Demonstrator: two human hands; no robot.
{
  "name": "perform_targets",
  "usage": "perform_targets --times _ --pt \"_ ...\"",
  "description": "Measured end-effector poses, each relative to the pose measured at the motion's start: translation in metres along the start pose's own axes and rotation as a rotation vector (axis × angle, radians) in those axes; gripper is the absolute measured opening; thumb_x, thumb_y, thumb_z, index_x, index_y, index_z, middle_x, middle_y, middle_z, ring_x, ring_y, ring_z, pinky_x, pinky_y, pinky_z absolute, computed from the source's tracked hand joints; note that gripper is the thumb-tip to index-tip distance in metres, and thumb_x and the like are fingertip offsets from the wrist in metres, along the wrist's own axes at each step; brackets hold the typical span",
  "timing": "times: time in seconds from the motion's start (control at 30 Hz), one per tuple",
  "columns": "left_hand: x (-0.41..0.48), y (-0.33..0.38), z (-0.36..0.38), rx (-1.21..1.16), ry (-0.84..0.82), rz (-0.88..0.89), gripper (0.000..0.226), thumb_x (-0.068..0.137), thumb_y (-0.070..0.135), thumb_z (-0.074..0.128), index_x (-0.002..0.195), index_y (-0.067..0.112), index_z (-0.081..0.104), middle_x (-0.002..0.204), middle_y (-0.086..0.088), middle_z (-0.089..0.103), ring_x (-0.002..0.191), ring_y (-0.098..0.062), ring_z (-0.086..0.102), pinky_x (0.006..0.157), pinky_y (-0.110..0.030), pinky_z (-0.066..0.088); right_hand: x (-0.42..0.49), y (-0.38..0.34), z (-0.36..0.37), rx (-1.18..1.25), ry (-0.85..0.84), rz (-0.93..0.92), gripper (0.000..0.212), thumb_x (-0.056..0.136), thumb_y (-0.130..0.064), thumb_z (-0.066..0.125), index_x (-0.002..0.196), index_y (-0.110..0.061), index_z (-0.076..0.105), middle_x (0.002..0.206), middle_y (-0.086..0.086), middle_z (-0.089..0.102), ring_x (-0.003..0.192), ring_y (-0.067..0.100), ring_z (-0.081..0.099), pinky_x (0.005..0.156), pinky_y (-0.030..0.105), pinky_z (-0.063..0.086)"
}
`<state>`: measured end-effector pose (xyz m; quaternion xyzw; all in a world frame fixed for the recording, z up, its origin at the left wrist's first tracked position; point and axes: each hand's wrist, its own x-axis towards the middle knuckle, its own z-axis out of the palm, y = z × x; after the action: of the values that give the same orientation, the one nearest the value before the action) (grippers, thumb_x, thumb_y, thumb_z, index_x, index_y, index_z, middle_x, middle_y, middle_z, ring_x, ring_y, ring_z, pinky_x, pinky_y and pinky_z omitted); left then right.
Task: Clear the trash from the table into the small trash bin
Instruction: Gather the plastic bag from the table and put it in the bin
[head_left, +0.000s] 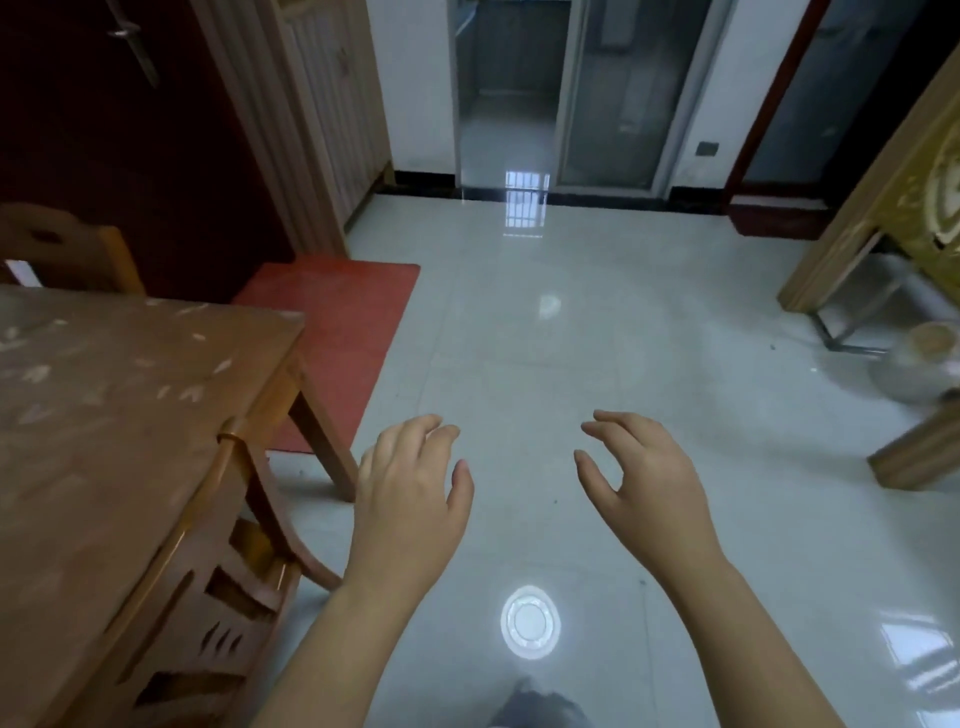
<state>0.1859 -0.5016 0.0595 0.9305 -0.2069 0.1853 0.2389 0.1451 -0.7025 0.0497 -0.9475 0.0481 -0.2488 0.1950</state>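
The left hand (410, 499) and right hand (644, 483) hover released, fingers loosely curled, grasping nothing, above the glossy tiled floor (571, 338). The wooden counter (104, 415) stands to their left, with a wooden chair (218, 571) between it and the left hand. A red mat (343, 332) lies beyond.

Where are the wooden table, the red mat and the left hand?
wooden table (119, 441): head view, bare tabletop.
red mat (343, 338): head view, its middle.
left hand (410, 504): head view, back of the hand.
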Motion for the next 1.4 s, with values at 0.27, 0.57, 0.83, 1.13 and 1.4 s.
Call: perform_targets --times 0.27,0.57,0.83,1.13,1.4 --pt "0.120 -0.042 0.055 0.057 -0.010 -0.169 0.037 0.080 0.027 0.041 0.098 0.005 0.065 0.102 -0.012 0.065 0.094 -0.033 0.059 0.079 -0.045 0.047 0.146 0.041 0.066 0.033 -0.072 -0.101 0.035 0.080 -0.033 0.046 0.094 -0.008 0.067 0.099 0.008 0.068 0.092 0.025 0.060 0.077 0.032 0.047" --pt "0.307 -0.140 0.120 0.055 0.079 -0.177 0.034 0.078 0.027 0.042 0.094 0.007 0.065 0.101 -0.010 0.065 0.093 -0.030 0.055 0.080 -0.037 0.037 0.335 0.043 0.177 0.017 -0.106 -0.161 0.026 0.074 -0.022 0.060 0.091 -0.005 0.068 0.097 0.013 0.069 0.088 0.031 0.064 0.075 0.040 0.051" --pt "0.426 -0.219 0.123 0.103 0.184 -0.183 0.034 0.078 0.026 0.044 0.095 0.006 0.066 0.103 -0.011 0.065 0.097 -0.030 0.056 0.082 -0.036 0.033 0.474 0.009 0.246 0.016 -0.109 -0.235 0.027 0.076 -0.023 0.059 0.094 -0.006 0.068 0.099 0.010 0.068 0.091 0.029 0.063 0.078 0.037 0.049" --pt "0.532 -0.355 0.154 0.178 0.167 -0.438 0.037 0.078 0.026 0.043 0.094 0.004 0.068 0.101 -0.012 0.067 0.094 -0.031 0.060 0.080 -0.040 0.046 0.638 -0.043 0.396 0.154 -0.255 -0.392 0.034 0.079 -0.031 0.049 0.093 -0.007 0.068 0.098 0.011 0.069 0.090 0.029 0.063 0.077 0.037 0.050" --pt "0.650 -0.460 0.148 0.306 0.242 -0.560 0.036 0.081 0.026 0.045 0.099 0.003 0.066 0.103 -0.015 0.065 0.094 -0.033 0.060 0.080 -0.045 0.049 0.798 -0.103 0.502 0.332 -0.317 -0.564 0.030 0.078 -0.028 0.055 0.096 -0.007 0.068 0.100 0.010 0.067 0.089 0.030 0.062 0.076 0.040 0.052"
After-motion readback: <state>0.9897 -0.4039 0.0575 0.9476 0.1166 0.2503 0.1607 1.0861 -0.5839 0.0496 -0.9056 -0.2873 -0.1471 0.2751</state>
